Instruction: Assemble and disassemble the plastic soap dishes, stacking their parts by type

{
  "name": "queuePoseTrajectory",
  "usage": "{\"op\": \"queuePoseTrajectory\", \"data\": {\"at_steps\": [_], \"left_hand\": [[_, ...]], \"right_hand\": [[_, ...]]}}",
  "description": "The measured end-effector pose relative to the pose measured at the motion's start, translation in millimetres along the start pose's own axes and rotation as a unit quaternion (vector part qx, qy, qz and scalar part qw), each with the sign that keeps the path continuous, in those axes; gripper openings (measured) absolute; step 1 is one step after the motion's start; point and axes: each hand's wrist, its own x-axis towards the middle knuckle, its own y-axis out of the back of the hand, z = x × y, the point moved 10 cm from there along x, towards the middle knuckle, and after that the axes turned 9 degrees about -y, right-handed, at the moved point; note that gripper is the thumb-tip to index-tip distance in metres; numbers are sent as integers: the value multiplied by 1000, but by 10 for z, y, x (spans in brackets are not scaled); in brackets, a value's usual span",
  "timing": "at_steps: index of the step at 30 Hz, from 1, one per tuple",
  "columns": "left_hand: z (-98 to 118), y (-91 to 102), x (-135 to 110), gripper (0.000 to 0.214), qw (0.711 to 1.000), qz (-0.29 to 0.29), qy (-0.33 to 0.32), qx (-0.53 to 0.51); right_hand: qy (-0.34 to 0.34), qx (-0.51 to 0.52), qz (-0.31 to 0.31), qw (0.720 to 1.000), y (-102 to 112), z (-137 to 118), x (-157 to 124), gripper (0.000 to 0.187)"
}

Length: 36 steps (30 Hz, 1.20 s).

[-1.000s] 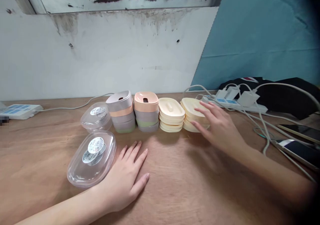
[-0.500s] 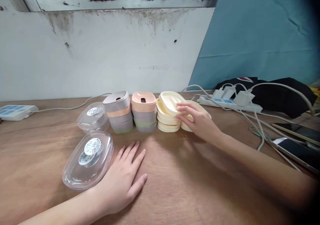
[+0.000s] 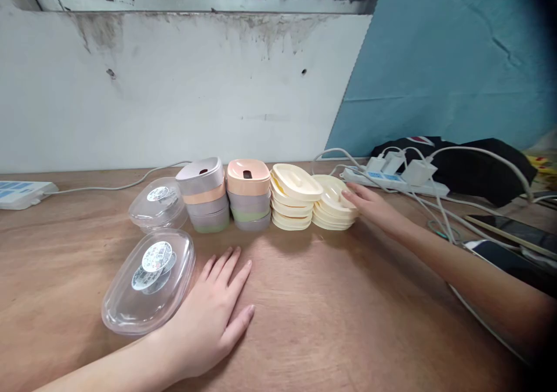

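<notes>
My left hand lies flat on the tabletop with its fingers spread, just right of the clear plastic lid. At the right stack of cream lids, my right hand has its fingers stretched out; the fingertips are against or very close to the stack's right side. A second stack of cream lids stands immediately left of it, its top lid sitting askew. Further left are a stack of grey and peach containers topped in peach and another topped in grey.
Behind the clear lid are stacked clear lids. A power strip with chargers, white cables, phones and a black cloth item lie at the right. Another power strip is at the far left, before the white wall.
My right hand has let go of the tilted cream lid, which now rests on the left cream stack, and has moved right to the other cream stack. My left hand stays put.
</notes>
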Motion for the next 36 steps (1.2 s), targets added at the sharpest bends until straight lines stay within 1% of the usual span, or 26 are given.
{"op": "queuePoseTrajectory", "data": {"at_steps": [2, 4, 6, 8, 10, 11, 12, 13, 14, 15, 16, 17, 18, 19, 20, 21, 24, 29, 36], "left_hand": [[-4, -5, 6, 56, 1000, -2, 0, 1], [-8, -7, 9, 56, 1000, -4, 2, 2], [-7, -9, 8, 55, 1000, -5, 2, 3], [-4, -10, 5, 55, 1000, -3, 0, 4], [-4, -13, -1, 56, 1000, 1, -1, 3], [-5, -16, -3, 56, 1000, 3, -1, 1], [-7, -19, -4, 56, 1000, 5, -2, 0], [-9, -20, -4, 56, 1000, 7, -1, -2], [-11, -20, -4, 56, 1000, 9, 0, -4], [-14, -19, -3, 56, 1000, 11, 1, -5], [-15, -17, -3, 56, 1000, 12, 2, -7], [-17, -15, -3, 57, 1000, 12, 3, -9], [-18, -13, -3, 57, 1000, 11, 3, -11], [-17, -11, -4, 58, 1000, 10, 2, -13], [-16, -9, -5, 58, 1000, 8, 1, -14], [-17, -6, -7, 58, 1000, 7, 1, -14], [-21, -3, -9, 58, 1000, 5, 1, -11], [-15, -5, -2, 58, 1000, 8, 0, -11], [-5, -18, -2, 58, 1000, 7, -5, -7]], "right_hand": [[-27, 6, -18, 999, -71, 60, -17, 52], [-47, 12, -27, 998, -104, 66, -25, 55], [-53, 15, -31, 998, -96, 33, -13, 56], [-49, 16, -20, 998, -35, -42, -16, 57], [-36, 14, 14, 999, 74, -192, -104, 58], [-15, 13, 32, 999, 123, -323, -201, 58], [11, 12, 45, 999, 150, -482, -336, 58], [56, 11, 47, 997, 147, -686, -509, 57], [141, 8, 15, 990, 64, -969, -738, 57], [211, 7, -39, 977, -67, -1210, -988, 57], [279, -5, -122, 953, -256, -1417, -1268, 61], [322, -21, -207, 924, -444, -1551, -1533, 63], [351, -31, -279, 893, -596, -1631, -1762, 61], [355, -43, -329, 874, -704, -1657, -1906, 58], [351, -50, -361, 863, -776, -1659, -1986, 55], [341, -54, -375, 860, -815, -1649, -2006, 53], [314, -58, -370, 872, -833, -1591, -1926, 48], [281, -91, -349, 889, -845, -1491, -1854, 48], [282, -101, -353, 887, -867, -1499, -1871, 48]]}}
